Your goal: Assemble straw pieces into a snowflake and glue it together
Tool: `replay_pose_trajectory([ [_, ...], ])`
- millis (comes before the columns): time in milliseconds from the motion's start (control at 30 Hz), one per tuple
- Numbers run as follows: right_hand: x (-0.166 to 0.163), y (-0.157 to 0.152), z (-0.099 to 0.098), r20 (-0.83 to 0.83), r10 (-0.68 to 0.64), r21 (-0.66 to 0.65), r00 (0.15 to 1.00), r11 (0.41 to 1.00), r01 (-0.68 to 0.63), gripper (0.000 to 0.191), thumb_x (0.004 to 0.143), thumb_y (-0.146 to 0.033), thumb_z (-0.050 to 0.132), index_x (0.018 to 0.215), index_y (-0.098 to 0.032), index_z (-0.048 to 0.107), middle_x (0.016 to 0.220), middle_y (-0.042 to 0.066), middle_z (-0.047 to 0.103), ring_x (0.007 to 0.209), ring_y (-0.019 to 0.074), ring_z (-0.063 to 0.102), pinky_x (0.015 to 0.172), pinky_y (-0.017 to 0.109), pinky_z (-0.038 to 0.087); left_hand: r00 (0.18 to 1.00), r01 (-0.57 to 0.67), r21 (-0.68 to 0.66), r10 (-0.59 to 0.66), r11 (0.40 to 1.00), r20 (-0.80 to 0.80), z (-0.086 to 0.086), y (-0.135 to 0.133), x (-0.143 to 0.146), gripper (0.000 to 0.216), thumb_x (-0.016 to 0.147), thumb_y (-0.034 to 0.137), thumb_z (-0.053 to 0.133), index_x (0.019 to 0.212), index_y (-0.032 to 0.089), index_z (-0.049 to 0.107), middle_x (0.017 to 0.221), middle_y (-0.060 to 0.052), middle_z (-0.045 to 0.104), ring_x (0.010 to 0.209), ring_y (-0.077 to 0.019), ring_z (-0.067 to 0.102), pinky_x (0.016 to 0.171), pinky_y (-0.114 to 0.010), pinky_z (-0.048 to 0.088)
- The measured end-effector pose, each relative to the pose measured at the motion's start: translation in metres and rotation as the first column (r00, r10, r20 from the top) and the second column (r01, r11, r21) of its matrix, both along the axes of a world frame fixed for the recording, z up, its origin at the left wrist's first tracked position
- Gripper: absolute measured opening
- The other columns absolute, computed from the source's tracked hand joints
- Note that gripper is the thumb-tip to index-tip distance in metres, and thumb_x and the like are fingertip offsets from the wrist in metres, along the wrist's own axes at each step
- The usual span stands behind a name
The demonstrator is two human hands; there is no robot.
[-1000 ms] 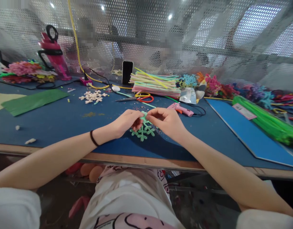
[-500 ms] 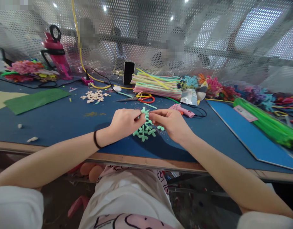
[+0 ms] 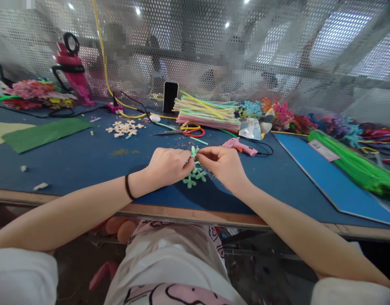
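My left hand (image 3: 171, 164) is closed on a mint-green pipe-cleaner flower (image 3: 194, 151), whose petals stick up past the fingertips. From the other side my right hand (image 3: 225, 164) pinches at the same flower with thumb and index finger. Just below the hands, more mint-green pipe-cleaner flowers (image 3: 190, 181) lie on the blue table mat (image 3: 163, 195), partly covered by my fingers. Beyond the hands are scissors (image 3: 195, 130) with red and yellow handles and a pink glue gun (image 3: 239, 146).
A pile of cream pipe-cleaner pieces (image 3: 124, 128) lies left of the scissors. Behind stand a phone (image 3: 171, 97) and a stack of pastel pipe cleaners (image 3: 207, 113). A pink bottle (image 3: 72, 72) is far left; a blue board (image 3: 309, 173) and green pipe-cleaner bundle (image 3: 353, 165) lie right.
My right hand has shifted slightly left and now covers the small green piece that showed beside it. The held flower has turned a little between my fingers.
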State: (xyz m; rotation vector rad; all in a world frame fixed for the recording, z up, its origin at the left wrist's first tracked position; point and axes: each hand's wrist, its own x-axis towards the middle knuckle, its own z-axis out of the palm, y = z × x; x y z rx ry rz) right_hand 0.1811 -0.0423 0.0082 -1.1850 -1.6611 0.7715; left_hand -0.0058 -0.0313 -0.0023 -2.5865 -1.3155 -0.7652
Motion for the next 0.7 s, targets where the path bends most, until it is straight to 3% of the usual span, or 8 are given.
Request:
replay_pose_trajectory([
  [100, 0.001, 0.000, 0.000, 0.023, 0.028, 0.022, 0.999, 0.999, -0.029, 0.019, 0.077, -0.032, 0.074, 0.085, -0.016, 0.079, 0.077, 0.005, 0.076, 0.067, 0.0171, 0.065, 0.062, 0.029, 0.049, 1.000, 0.016, -0.004, -0.016, 1.000, 0.017, 0.001, 0.000, 0.000, 0.039, 0.097, 0.036, 0.041, 0.068, 0.018, 0.059, 0.068, -0.010, 0.066, 0.059, -0.0170, 0.049, 0.058, -0.029, 0.014],
  [267, 0.000, 0.005, -0.001, -0.053, 0.102, -0.078, 0.993, 0.991, -0.106, 0.024, 0.070, -0.036, 0.082, 0.083, -0.016, 0.078, 0.077, 0.004, 0.075, 0.066, 0.0151, 0.062, 0.061, 0.028, 0.048, 0.994, 0.020, -0.031, -0.016, 0.999, 0.110, 0.000, 0.001, 0.001, 0.037, 0.092, 0.033, 0.047, 0.058, 0.019, 0.049, 0.062, -0.006, 0.060, 0.056, -0.0146, 0.041, 0.059, -0.030, 0.014],
  [367, -0.001, 0.005, 0.000, -0.055, 0.125, -0.062, 0.991, 0.990, -0.128, 0.025, 0.070, -0.038, 0.083, 0.081, -0.017, 0.078, 0.077, 0.004, 0.075, 0.068, 0.0159, 0.063, 0.062, 0.028, 0.049, 0.970, 0.039, -0.087, -0.016, 0.995, 0.244, 0.001, 0.001, 0.001, 0.040, 0.087, 0.028, 0.050, 0.049, 0.019, 0.039, 0.051, -0.002, 0.049, 0.052, -0.0120, 0.035, 0.057, -0.029, 0.017],
  [433, -0.001, 0.003, 0.002, -0.012, 0.138, -0.015, 0.990, 0.990, -0.138, 0.023, 0.071, -0.038, 0.082, 0.081, -0.017, 0.077, 0.078, 0.004, 0.075, 0.070, 0.0173, 0.065, 0.064, 0.029, 0.051, 0.929, 0.103, -0.190, -0.027, 0.976, 0.368, 0.003, 0.001, 0.001, 0.040, 0.084, 0.025, 0.049, 0.045, 0.019, 0.041, 0.046, -0.001, 0.047, 0.049, -0.0104, 0.035, 0.055, -0.027, 0.022],
  [533, 0.001, 0.001, 0.005, 0.089, 0.151, 0.079, 0.985, 0.984, -0.158, 0.019, 0.078, -0.037, 0.077, 0.080, -0.018, 0.077, 0.079, 0.005, 0.076, 0.072, 0.0183, 0.066, 0.066, 0.030, 0.052, 0.841, 0.257, -0.390, -0.006, 0.884, 0.541, 0.006, 0.003, 0.001, 0.038, 0.080, 0.023, 0.047, 0.042, 0.018, 0.051, 0.044, -0.001, 0.053, 0.047, -0.0097, 0.046, 0.051, -0.022, 0.031],
  [600, 0.002, 0.001, 0.006, 0.157, 0.162, 0.162, 0.974, 0.969, -0.187, 0.016, 0.082, -0.034, 0.073, 0.081, -0.018, 0.077, 0.081, 0.005, 0.075, 0.072, 0.0181, 0.066, 0.068, 0.031, 0.052, 0.785, 0.343, -0.512, 0.060, 0.787, 0.617, 0.006, 0.006, 0.001, 0.037, 0.079, 0.024, 0.047, 0.043, 0.018, 0.055, 0.043, -0.001, 0.055, 0.044, -0.0094, 0.049, 0.048, -0.020, 0.034],
  [700, 0.006, 0.003, 0.006, 0.264, 0.199, 0.309, 0.944, 0.910, -0.278, 0.012, 0.087, -0.029, 0.069, 0.082, -0.021, 0.076, 0.081, 0.005, 0.075, 0.075, 0.0187, 0.065, 0.073, 0.034, 0.053, 0.740, 0.421, -0.667, 0.193, 0.614, 0.644, 0.008, 0.011, 0.001, 0.033, 0.076, 0.028, 0.050, 0.046, 0.017, 0.060, 0.038, 0.000, 0.052, 0.034, -0.0077, 0.041, 0.038, -0.019, 0.028],
])
